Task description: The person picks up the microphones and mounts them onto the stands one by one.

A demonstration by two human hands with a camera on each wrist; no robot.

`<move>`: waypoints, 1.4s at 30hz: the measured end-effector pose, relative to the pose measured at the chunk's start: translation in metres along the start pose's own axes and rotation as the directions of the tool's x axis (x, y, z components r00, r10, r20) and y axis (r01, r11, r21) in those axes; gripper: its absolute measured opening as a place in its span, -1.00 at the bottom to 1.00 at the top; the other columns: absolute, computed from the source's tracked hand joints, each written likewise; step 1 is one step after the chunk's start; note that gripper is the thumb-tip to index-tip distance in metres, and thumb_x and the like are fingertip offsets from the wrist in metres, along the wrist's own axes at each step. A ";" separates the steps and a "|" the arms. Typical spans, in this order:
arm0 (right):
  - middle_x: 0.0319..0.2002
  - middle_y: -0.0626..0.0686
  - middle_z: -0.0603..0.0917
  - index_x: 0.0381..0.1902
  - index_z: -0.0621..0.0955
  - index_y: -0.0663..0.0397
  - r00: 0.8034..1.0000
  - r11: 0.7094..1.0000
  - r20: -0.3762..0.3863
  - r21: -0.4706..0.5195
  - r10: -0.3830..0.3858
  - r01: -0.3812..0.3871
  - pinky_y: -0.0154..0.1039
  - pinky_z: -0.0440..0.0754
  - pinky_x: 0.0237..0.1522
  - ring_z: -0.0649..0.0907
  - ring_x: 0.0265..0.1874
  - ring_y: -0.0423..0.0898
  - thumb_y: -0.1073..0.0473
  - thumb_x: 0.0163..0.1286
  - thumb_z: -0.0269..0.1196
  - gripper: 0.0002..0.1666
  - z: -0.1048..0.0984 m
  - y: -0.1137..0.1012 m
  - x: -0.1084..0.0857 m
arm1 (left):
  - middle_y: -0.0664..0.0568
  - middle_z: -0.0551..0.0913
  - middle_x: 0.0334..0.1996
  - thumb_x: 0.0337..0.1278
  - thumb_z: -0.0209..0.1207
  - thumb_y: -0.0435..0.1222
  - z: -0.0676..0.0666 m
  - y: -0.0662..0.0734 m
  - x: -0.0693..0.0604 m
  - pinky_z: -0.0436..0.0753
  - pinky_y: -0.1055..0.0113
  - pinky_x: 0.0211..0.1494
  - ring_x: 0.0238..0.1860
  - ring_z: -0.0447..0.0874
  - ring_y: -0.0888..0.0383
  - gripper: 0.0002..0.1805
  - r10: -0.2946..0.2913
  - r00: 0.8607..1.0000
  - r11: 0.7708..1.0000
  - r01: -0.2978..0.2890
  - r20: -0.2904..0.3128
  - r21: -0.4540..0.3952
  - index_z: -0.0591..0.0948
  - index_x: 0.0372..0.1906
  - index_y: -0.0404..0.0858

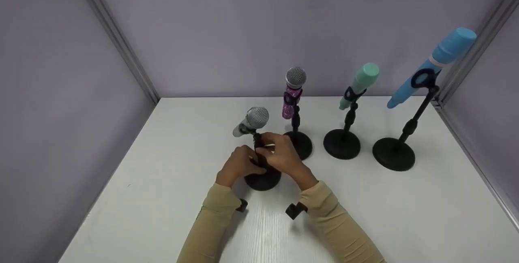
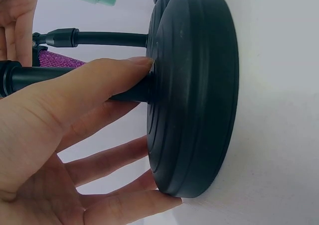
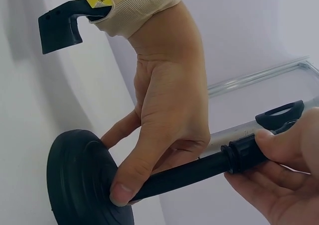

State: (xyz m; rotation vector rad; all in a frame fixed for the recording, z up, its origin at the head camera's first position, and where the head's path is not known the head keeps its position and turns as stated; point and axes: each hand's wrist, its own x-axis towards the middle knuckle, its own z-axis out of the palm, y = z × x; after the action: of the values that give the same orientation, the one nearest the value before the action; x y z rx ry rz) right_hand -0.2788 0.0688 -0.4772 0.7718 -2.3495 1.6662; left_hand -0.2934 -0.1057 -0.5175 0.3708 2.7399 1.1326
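A microphone with a silver mesh head [image 1: 258, 118] and a pale handle sits tilted in the clip of a black desk microphone stand [image 1: 263, 182]. My left hand [image 1: 240, 162] holds the stand low on its pole. In the left wrist view the thumb [image 2: 107, 75] lies along the pole, while other fingers reach behind it and touch the round base [image 2: 199, 95]. Higher up, my right hand [image 1: 284, 153] pinches the stand's ribbed collar [image 3: 245, 153] between thumb and fingers, below the clip. The base stands on the white table.
Behind stands a purple glitter microphone [image 1: 288, 107] on its own stand. To the right are a mint green microphone [image 1: 365, 77] and a large blue microphone [image 1: 450, 48], both on black stands. Grey panels [image 1: 259, 32] wall in the white table [image 1: 162, 165].
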 end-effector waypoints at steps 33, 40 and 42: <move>-0.16 0.24 0.80 -0.08 0.71 0.26 1.000 1.000 -0.028 0.002 -0.013 0.013 -0.04 0.79 -0.02 0.79 -0.08 0.13 0.48 0.25 0.35 -0.73 0.001 0.003 0.001 | -0.04 0.79 -0.39 -0.18 0.62 -0.25 -0.001 0.001 0.001 0.70 0.26 -0.27 -0.41 0.70 0.15 -0.72 -0.028 1.000 0.999 0.028 0.003 0.026 0.74 -0.39 -0.26; -0.08 0.23 0.77 0.00 0.67 0.25 1.000 0.995 -0.007 0.104 0.012 -0.011 0.07 0.72 0.15 0.76 0.03 0.14 0.36 0.33 0.39 -0.72 -0.001 0.002 0.002 | -0.05 0.79 -0.35 -0.18 0.61 -0.26 -0.001 0.001 0.000 0.74 0.22 -0.23 -0.38 0.72 0.13 -0.70 -0.044 0.999 0.999 0.044 0.008 0.015 0.74 -0.35 -0.28; -0.08 0.23 0.77 0.00 0.67 0.24 1.000 0.995 -0.023 0.101 0.000 0.003 0.13 0.71 0.14 0.75 0.03 0.15 0.30 0.34 0.40 -0.71 0.000 0.001 0.003 | -0.07 0.79 -0.33 -0.18 0.61 -0.25 0.000 0.001 0.000 0.75 0.19 -0.20 -0.35 0.73 0.12 -0.68 -0.036 0.999 0.999 0.036 0.006 0.017 0.74 -0.33 -0.29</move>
State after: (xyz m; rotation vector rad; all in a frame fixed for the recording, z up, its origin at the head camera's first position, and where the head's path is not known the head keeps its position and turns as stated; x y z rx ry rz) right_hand -0.2815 0.0686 -0.4765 0.7667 -2.2633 1.7956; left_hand -0.2936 -0.1052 -0.5165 0.3256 2.7410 1.0986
